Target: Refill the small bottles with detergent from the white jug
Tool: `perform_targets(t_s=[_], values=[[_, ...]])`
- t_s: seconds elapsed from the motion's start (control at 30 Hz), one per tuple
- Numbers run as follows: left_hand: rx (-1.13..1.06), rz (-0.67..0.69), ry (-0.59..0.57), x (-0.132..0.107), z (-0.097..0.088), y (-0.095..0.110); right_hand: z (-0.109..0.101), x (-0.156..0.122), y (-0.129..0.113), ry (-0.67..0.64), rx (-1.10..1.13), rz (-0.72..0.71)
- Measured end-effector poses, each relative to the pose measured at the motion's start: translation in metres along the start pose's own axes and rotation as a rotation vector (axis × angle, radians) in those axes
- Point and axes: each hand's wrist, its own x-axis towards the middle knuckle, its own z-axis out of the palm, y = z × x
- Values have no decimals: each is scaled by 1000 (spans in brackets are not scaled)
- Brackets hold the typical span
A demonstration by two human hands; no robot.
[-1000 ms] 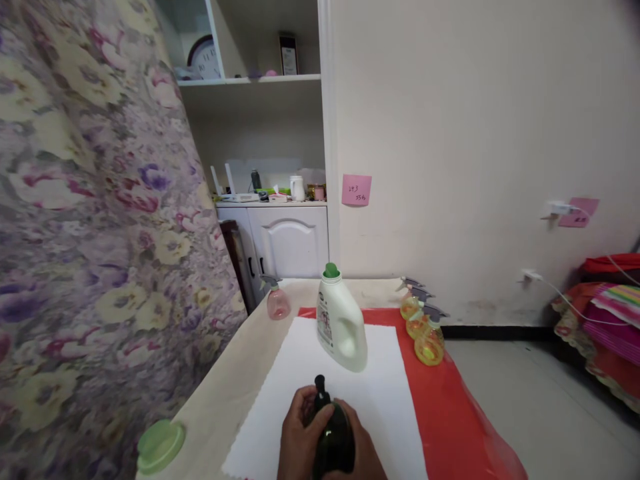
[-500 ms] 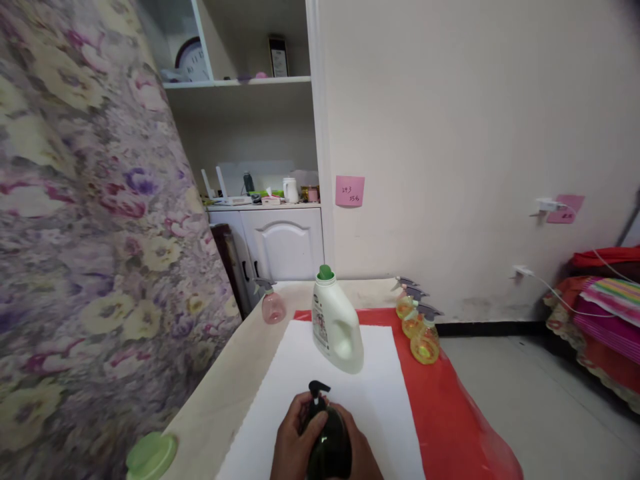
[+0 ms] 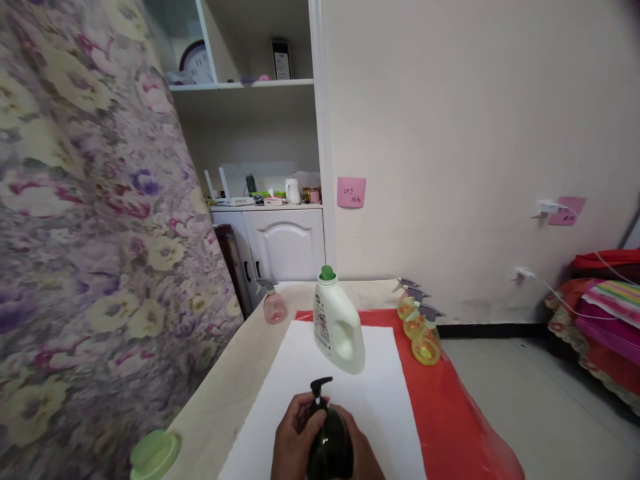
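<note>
A dark green pump bottle [image 3: 330, 447] stands at the near edge of a white sheet [image 3: 380, 400] on the table. My left hand [image 3: 290, 440] wraps its neck, fingers pinched at the collar just under the black pump head [image 3: 319, 387]. My right hand [image 3: 363, 453] is closed round the bottle's body from the right. Beyond it stands a white detergent jug [image 3: 339, 323] with a green cap.
Three yellow spray bottles [image 3: 423, 330] stand on the red sheet [image 3: 450, 413] at the right. A pink spray bottle [image 3: 274, 305] is at the far left, a green lid [image 3: 155, 455] at the near left corner. A floral curtain [image 3: 90, 233] hangs along the left.
The pump head has turned from pointing away to pointing right and stands a little higher out of the bottle. Both hands have kept their grip.
</note>
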Motion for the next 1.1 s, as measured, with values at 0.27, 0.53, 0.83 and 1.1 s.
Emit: perform_targets(t_s=[0.27, 0.53, 0.83, 1.1], values=[[-21, -54, -233, 6, -13, 8, 1, -3, -6, -9, -7, -31], [-97, -25, -137, 11, -6, -14, -2, -3, -5, -27, -40, -17], [-82, -44, -159, 7, -11, -11, -1, -6, -15, -19, -56, 10], [-105, 3, -99, 6, -2, -14, -1, -7, -15, -27, -82, 11]])
